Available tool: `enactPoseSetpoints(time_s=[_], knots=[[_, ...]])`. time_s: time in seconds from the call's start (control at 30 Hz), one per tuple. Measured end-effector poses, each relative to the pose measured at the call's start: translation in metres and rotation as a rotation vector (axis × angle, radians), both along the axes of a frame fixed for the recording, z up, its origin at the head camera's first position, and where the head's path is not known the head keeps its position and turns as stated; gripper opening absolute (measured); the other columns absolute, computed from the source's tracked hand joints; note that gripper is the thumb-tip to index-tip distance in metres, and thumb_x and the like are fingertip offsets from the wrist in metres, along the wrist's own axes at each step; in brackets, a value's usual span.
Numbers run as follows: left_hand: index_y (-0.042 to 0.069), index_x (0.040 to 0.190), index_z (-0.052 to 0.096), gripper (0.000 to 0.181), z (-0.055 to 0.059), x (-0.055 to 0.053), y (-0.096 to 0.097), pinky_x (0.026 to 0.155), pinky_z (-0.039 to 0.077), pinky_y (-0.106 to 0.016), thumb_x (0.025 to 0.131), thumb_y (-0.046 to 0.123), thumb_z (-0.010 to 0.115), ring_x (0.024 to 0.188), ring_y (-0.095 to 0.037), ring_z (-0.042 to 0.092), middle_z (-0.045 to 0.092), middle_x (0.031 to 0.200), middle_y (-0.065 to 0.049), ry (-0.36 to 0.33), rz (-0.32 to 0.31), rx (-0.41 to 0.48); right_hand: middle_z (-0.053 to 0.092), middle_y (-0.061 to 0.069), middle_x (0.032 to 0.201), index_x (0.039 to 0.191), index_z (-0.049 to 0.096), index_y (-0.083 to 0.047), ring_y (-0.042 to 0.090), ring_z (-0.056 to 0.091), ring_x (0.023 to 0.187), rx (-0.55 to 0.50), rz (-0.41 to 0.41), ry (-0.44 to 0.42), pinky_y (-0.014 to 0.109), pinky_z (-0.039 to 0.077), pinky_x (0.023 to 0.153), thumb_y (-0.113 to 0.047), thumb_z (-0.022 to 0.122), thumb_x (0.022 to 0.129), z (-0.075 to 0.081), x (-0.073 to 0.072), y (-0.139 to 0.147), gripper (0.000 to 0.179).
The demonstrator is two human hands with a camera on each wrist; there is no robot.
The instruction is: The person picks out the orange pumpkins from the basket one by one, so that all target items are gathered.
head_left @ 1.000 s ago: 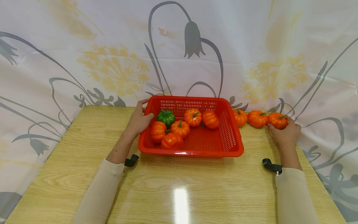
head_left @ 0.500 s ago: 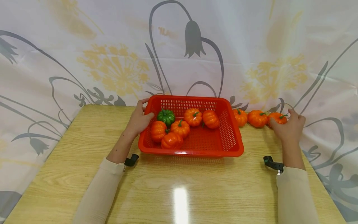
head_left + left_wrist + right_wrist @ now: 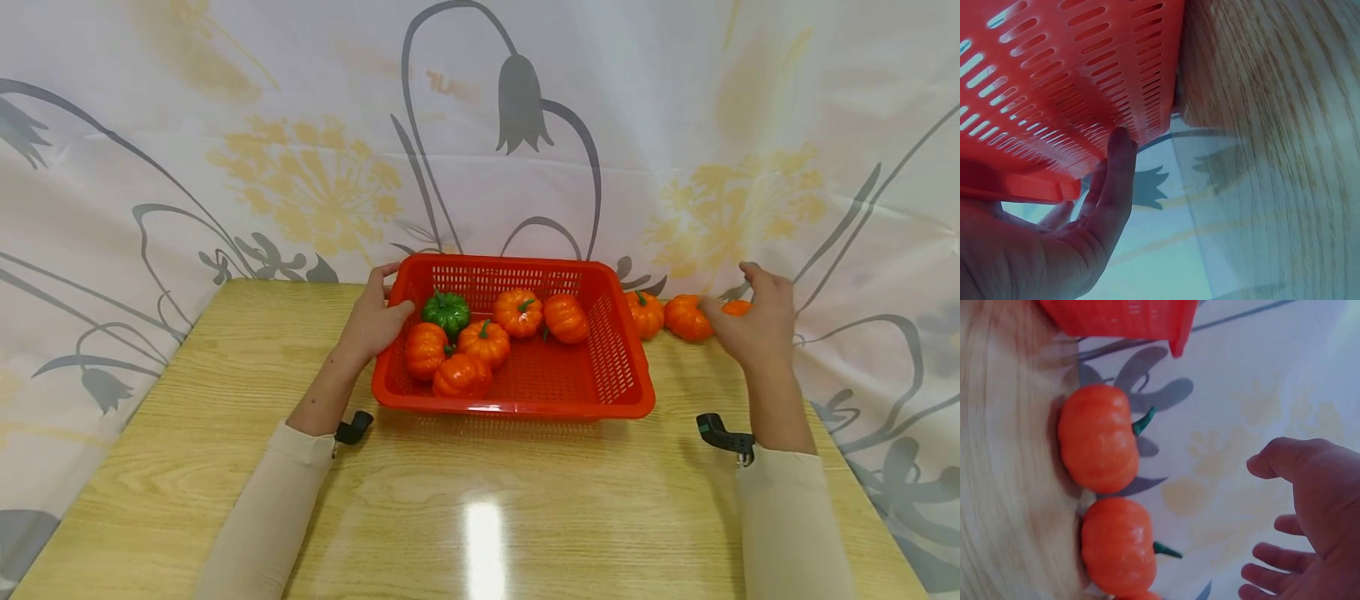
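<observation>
A red plastic basket (image 3: 525,408) stands on the table, holding a small green pumpkin (image 3: 446,313) and several orange pumpkins (image 3: 483,343). My left hand (image 3: 372,321) holds the basket's left end, thumb over the rim; the left wrist view shows its fingers (image 3: 1119,169) along the slotted outer wall. To the right, three orange pumpkins with green stems sit in a row: one beside the basket (image 3: 647,317), a middle one (image 3: 686,318) and a far right one (image 3: 737,307), mostly hidden by my right hand (image 3: 757,325). That hand hovers above them, fingers spread, holding nothing.
The wood-grain table (image 3: 570,508) reaches back to a floral-patterned curtain (image 3: 315,100) hanging right behind the basket and the row of pumpkins. Small black devices are strapped at the left wrist (image 3: 354,427) and right wrist (image 3: 723,435).
My right hand has let go of the far right pumpkin, lifted and moved left over the row. The left hand, basket and pumpkins have stayed in place.
</observation>
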State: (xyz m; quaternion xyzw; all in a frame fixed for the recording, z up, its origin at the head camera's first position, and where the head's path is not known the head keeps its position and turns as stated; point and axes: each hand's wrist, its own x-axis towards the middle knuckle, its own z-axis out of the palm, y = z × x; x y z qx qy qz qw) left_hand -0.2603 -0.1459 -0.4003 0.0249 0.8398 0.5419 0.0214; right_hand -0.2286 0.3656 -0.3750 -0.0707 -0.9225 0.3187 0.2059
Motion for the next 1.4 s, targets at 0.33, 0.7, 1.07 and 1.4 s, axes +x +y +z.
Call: enactPoseSetpoints(time_s=[0.33, 0.7, 1.07, 1.4], knots=[[0.016, 0.166, 0.026, 0.070, -0.001, 0.000, 0.000, 0.087, 0.063, -0.054, 0.102, 0.017, 0.055, 0.111, -0.042, 0.067, 0.056, 0.138, -0.023, 0.004, -0.005, 0.001, 0.048, 0.031, 0.150, 0.152, 0.054, 0.000, 0.055, 0.043, 0.136, 0.055, 0.242, 0.069, 0.076, 0.036, 0.107, -0.020, 0.072, 0.096, 0.009, 0.003, -0.033, 0.063], [0.017, 0.166, 0.026, 0.070, -0.001, 0.000, 0.000, 0.086, 0.064, -0.054, 0.102, 0.017, 0.055, 0.109, -0.041, 0.067, 0.055, 0.136, -0.022, 0.002, -0.001, -0.010, 0.052, 0.022, 0.148, 0.149, 0.057, -0.004, 0.046, 0.051, 0.134, 0.163, 0.471, 0.144, 0.069, 0.045, 0.104, -0.010, 0.081, 0.090, 0.009, 0.003, -0.066, 0.064], [0.017, 0.166, 0.026, 0.070, -0.001, 0.001, 0.001, 0.088, 0.063, -0.054, 0.103, 0.017, 0.055, 0.111, -0.041, 0.066, 0.054, 0.138, -0.022, 0.003, -0.006, -0.008, 0.048, 0.021, 0.154, 0.151, 0.054, -0.006, 0.046, 0.044, 0.144, 0.263, 0.617, 0.073, 0.069, 0.042, 0.112, -0.013, 0.083, 0.090, 0.006, 0.002, -0.098, 0.068], [0.018, 0.166, 0.025, 0.069, -0.001, 0.000, 0.001, 0.089, 0.062, -0.055, 0.104, 0.017, 0.055, 0.113, -0.041, 0.065, 0.054, 0.139, -0.022, 0.000, 0.002, -0.012, 0.044, 0.015, 0.160, 0.156, 0.050, -0.010, 0.040, 0.042, 0.147, 0.371, 0.742, -0.078, 0.063, 0.041, 0.116, -0.015, 0.082, 0.091, -0.001, -0.006, -0.117, 0.072]])
